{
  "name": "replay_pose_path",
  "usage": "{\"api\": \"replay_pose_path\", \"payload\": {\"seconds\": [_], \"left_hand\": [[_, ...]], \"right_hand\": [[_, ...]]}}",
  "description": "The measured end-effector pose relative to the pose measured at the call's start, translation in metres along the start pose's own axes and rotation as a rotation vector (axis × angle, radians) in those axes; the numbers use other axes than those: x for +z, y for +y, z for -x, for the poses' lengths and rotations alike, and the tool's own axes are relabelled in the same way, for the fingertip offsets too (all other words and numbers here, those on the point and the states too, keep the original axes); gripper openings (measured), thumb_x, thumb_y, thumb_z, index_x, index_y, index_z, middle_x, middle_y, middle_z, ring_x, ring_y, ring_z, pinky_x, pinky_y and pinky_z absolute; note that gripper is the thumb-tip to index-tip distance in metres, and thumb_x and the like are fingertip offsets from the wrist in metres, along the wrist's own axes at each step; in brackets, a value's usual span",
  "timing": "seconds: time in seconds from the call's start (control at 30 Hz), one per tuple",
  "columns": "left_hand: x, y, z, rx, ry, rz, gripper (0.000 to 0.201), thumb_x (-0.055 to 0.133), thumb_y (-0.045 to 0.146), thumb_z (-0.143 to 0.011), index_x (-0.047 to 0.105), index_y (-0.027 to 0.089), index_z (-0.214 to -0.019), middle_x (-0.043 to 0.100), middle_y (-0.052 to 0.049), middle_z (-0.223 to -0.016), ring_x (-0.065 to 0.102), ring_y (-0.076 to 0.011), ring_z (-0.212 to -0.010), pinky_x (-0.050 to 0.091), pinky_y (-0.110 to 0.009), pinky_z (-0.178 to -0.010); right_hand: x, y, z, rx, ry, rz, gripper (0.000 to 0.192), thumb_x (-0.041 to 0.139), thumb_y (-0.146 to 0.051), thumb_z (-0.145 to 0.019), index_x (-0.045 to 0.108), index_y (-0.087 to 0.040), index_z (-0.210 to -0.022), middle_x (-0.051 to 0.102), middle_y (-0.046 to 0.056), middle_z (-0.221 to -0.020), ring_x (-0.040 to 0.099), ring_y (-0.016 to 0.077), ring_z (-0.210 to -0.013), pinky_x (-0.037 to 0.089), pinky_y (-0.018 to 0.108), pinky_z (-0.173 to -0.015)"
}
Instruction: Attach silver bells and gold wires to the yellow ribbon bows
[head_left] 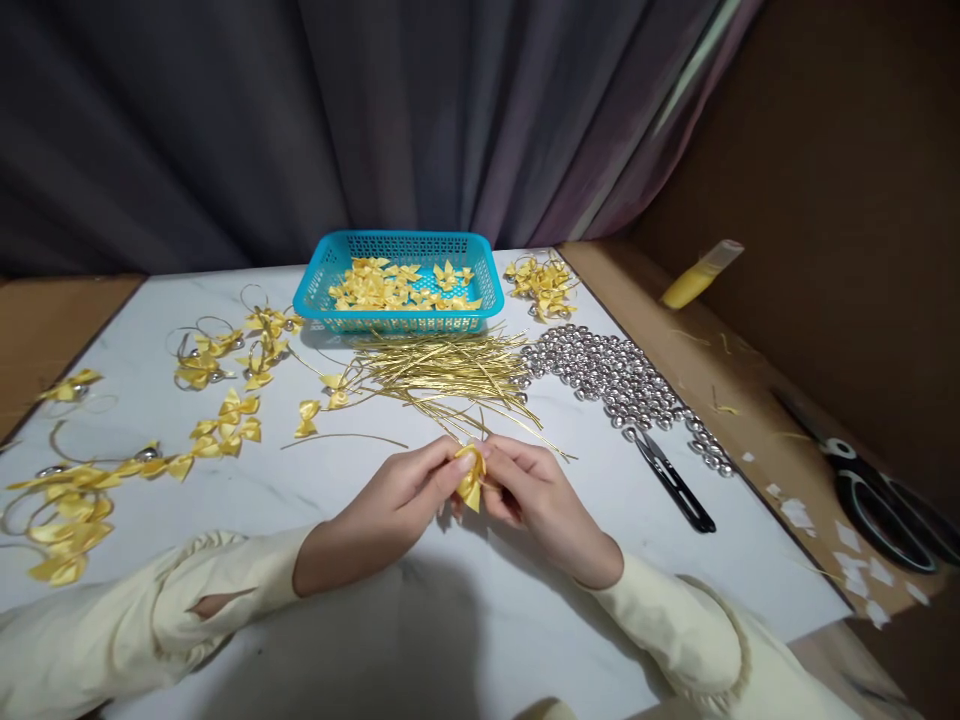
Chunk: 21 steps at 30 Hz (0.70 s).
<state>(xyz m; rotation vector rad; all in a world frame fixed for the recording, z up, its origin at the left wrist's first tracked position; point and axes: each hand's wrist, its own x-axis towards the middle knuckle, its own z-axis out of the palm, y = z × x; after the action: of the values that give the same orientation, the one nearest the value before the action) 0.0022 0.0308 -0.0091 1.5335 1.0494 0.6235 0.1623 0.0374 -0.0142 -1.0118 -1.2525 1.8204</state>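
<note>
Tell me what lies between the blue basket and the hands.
In the head view, a loose pile of gold cords lies between the blue basket and the left hand and right hand, which pinch a yellow bow.

A person's bare left hand and right hand come close together at center frame, thumbs uppermost and fingers bent inward in a tight pinch, the tips of the two hands just beside each other. The left forearm, in a cream sleeve with a gap that bares a patch of skin, angles in from the lower left, while the right forearm, in a matching sleeve, slants up from the lower right, both wrists uncovered.
</note>
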Motion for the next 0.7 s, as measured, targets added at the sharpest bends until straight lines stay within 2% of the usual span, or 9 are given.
{"api": "replay_pose_path", "payload": {"seconds": [0.13, 0.27, 0.37, 0.43, 0.57, 0.63, 0.7], "left_hand": [[-0.0018, -0.0004, -0.0027, -0.018, -0.044, 0.167, 0.031, 0.037, 0.04, -0.092, 0.044, 0.017, -0.073, 0.049, 0.003, -0.061, 0.049, -0.0108, -0.059, 0.039, -0.023, -0.059], [-0.0034, -0.003, -0.0067, -0.061, -0.194, 0.455, 0.033, 0.042, 0.049, -0.088, 0.045, 0.016, -0.082, 0.054, 0.0, -0.066, 0.052, -0.0117, -0.057, 0.04, -0.024, -0.055], [-0.0019, -0.0068, -0.0072, -0.081, -0.273, 0.579, 0.032, 0.044, 0.046, -0.088, 0.047, 0.014, -0.085, 0.054, -0.001, -0.068, 0.053, -0.0112, -0.056, 0.039, -0.024, -0.054], [-0.0005, -0.0081, -0.0063, -0.114, -0.266, 0.635, 0.028, 0.048, 0.042, -0.088, 0.048, 0.014, -0.084, 0.051, 0.001, -0.063, 0.047, -0.0081, -0.051, 0.035, -0.021, -0.05], [0.0, -0.0051, -0.0038, -0.177, -0.278, 0.795, 0.019, 0.054, 0.03, -0.086, 0.048, 0.014, -0.078, 0.036, 0.008, -0.049, 0.025, -0.0038, -0.041, 0.023, -0.018, -0.045], [-0.0014, -0.0026, -0.0034, -0.194, -0.298, 0.858, 0.016, 0.054, 0.023, -0.085, 0.048, 0.014, -0.074, 0.03, 0.009, -0.046, 0.021, -0.0045, -0.042, 0.023, -0.019, -0.046], [-0.0033, -0.0012, -0.0038, -0.214, -0.326, 0.895, 0.019, 0.053, 0.025, -0.086, 0.048, 0.014, -0.071, 0.031, 0.008, -0.047, 0.022, -0.0054, -0.043, 0.024, -0.02, -0.047]], "right_hand": [[-0.0007, -0.0009, -0.0004, -0.007, -0.019, -0.063, 0.031, 0.049, -0.039, -0.086, 0.043, -0.017, -0.064, 0.035, -0.011, -0.039, 0.022, 0.0036, -0.036, 0.018, 0.019, -0.04], [-0.0009, -0.0013, 0.0016, -0.066, 0.012, -0.056, 0.028, 0.05, -0.039, -0.085, 0.044, -0.018, -0.067, 0.038, -0.01, -0.04, 0.025, 0.004, -0.036, 0.019, 0.019, -0.04], [-0.0002, -0.0017, 0.0042, -0.105, 0.058, -0.029, 0.029, 0.052, -0.04, -0.085, 0.045, -0.018, -0.067, 0.039, -0.01, -0.041, 0.027, 0.0041, -0.037, 0.02, 0.019, -0.04], [-0.0001, -0.0023, 0.0053, -0.101, 0.052, -0.032, 0.029, 0.052, -0.038, -0.085, 0.046, -0.017, -0.066, 0.039, -0.01, -0.041, 0.027, 0.0038, -0.037, 0.019, 0.019, -0.04], [-0.0018, -0.0035, 0.0056, -0.051, -0.033, -0.114, 0.026, 0.051, -0.033, -0.086, 0.048, -0.017, -0.065, 0.041, -0.009, -0.039, 0.025, 0.0029, -0.034, 0.018, 0.019, -0.039], [-0.0028, -0.0038, 0.0055, -0.036, -0.068, -0.149, 0.025, 0.05, -0.031, -0.086, 0.049, -0.016, -0.065, 0.042, -0.009, -0.038, 0.025, 0.0026, -0.033, 0.017, 0.019, -0.038], [-0.0034, -0.004, 0.0057, -0.049, -0.07, -0.143, 0.025, 0.05, -0.031, -0.086, 0.051, -0.016, -0.066, 0.043, -0.009, -0.038, 0.025, 0.0025, -0.033, 0.018, 0.019, -0.038]]}}
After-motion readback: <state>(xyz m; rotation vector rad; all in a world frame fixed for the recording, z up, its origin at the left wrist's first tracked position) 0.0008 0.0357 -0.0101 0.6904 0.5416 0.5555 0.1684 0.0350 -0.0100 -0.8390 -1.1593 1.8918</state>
